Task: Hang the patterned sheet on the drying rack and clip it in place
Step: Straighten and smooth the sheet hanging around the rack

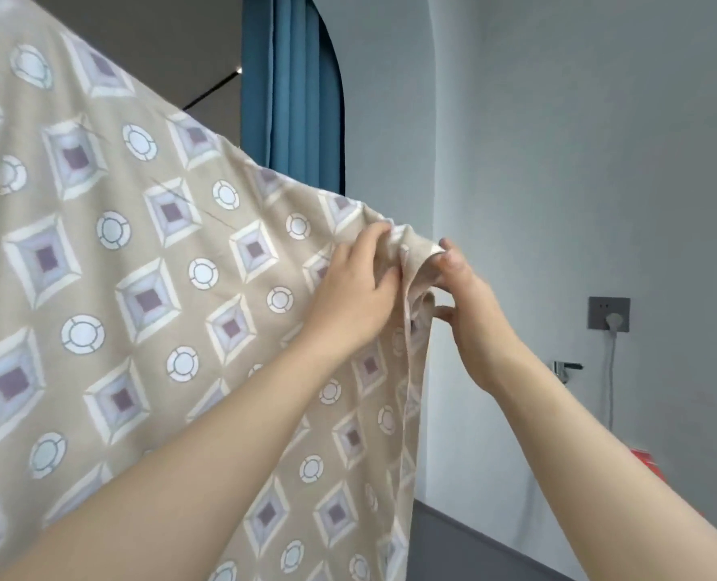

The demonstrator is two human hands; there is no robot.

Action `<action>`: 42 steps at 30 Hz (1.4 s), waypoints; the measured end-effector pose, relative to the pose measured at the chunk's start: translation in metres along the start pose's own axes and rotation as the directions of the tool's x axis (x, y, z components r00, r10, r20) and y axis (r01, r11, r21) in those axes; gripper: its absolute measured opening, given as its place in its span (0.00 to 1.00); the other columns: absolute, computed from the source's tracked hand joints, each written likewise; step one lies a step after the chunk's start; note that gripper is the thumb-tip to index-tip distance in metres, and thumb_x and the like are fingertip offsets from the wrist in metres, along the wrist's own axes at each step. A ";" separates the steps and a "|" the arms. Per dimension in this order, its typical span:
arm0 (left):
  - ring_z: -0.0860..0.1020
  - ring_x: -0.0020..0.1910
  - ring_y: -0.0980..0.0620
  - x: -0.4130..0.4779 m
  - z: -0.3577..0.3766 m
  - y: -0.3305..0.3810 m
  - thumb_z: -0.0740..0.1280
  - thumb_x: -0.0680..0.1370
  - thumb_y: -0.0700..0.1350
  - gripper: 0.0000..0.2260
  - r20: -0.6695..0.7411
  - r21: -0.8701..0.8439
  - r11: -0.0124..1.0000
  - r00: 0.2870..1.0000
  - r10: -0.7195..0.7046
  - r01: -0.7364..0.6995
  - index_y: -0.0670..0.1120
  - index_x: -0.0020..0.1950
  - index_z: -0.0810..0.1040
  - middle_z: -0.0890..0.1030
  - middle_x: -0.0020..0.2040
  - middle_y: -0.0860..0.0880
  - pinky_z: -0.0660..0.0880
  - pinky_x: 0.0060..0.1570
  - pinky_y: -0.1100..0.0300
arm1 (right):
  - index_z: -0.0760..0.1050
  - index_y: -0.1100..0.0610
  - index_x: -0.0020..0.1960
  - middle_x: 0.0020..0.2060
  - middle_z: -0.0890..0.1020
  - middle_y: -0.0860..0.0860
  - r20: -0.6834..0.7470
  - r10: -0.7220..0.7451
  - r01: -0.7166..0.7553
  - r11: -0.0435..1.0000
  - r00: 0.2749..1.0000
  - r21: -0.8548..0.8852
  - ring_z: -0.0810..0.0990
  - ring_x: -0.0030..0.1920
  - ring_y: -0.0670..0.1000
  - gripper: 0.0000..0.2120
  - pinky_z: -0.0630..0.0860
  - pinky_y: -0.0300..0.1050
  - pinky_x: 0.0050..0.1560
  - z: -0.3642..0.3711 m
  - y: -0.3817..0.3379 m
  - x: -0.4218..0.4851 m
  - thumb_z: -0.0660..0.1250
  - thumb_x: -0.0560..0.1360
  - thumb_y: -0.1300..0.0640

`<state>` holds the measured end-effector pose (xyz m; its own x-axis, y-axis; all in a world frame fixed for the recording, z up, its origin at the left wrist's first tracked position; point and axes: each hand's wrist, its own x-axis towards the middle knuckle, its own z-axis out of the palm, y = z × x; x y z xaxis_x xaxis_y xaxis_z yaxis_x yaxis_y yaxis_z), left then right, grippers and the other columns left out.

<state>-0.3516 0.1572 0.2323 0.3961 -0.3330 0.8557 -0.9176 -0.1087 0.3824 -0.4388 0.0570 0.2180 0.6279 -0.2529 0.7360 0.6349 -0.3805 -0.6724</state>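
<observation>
The patterned sheet [139, 287], beige with purple squares and white circles, hangs in front of me and fills the left half of the view. Its top edge slopes down to the right. The rack under it is hidden by the cloth. My left hand [357, 287] lies on the sheet near its top right corner, with fingers curled over the bunched top edge. My right hand [461, 295] pinches the gathered corner of the sheet from the right side. No clip is visible.
A blue curtain [294, 86] hangs behind the sheet. A light grey wall is on the right with a dark socket [609, 314], a plug and white cable. A metal fitting [564, 369] juts from the wall below it. Something red [641, 457] shows by my right forearm.
</observation>
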 end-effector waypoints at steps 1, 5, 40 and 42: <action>0.71 0.63 0.50 0.002 -0.002 0.001 0.57 0.76 0.52 0.19 0.004 0.006 1.000 1.000 0.008 -0.008 0.57 0.68 0.64 0.69 0.66 0.51 0.68 0.64 0.50 | 0.78 0.49 0.48 0.52 0.78 0.36 -0.006 0.004 -0.005 0.999 1.000 -0.038 0.69 0.66 0.42 0.19 0.69 0.41 0.60 0.003 -0.004 0.003 0.62 0.67 0.37; 0.72 0.61 0.50 0.007 -0.015 0.002 0.58 0.79 0.44 0.20 0.072 0.059 0.998 0.997 -0.009 0.004 0.55 0.71 0.62 0.68 0.67 0.50 0.69 0.62 0.53 | 0.75 0.51 0.54 0.47 0.82 0.44 -0.040 0.054 -0.054 0.998 0.998 -0.016 0.82 0.47 0.42 0.15 0.73 0.28 0.36 0.009 -0.012 0.013 0.70 0.71 0.46; 0.78 0.55 0.40 -0.013 -0.101 -0.055 0.61 0.69 0.44 0.11 0.174 0.825 0.434 0.894 0.413 -0.361 0.46 0.45 0.81 0.81 0.52 0.43 0.63 0.54 0.52 | 0.71 0.57 0.47 0.37 0.79 0.55 -0.629 0.200 -0.313 0.947 0.751 -0.072 0.78 0.33 0.52 0.08 0.75 0.44 0.33 -0.008 0.032 0.069 0.60 0.70 0.67; 0.79 0.54 0.41 -0.016 -0.112 -0.047 0.62 0.70 0.43 0.10 0.129 0.839 0.411 0.863 0.488 -0.358 0.45 0.44 0.82 0.81 0.50 0.44 0.63 0.53 0.51 | 0.68 0.56 0.42 0.36 0.79 0.55 -0.671 0.217 -0.289 0.957 0.709 0.005 0.78 0.30 0.51 0.08 0.74 0.42 0.29 0.009 0.039 0.070 0.59 0.72 0.68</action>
<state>-0.3113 0.2728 0.2401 -0.1107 -0.4615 0.8802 -0.5472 -0.7110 -0.4416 -0.3660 0.0328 0.2421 0.2812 -0.8588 0.4282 0.4283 -0.2870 -0.8569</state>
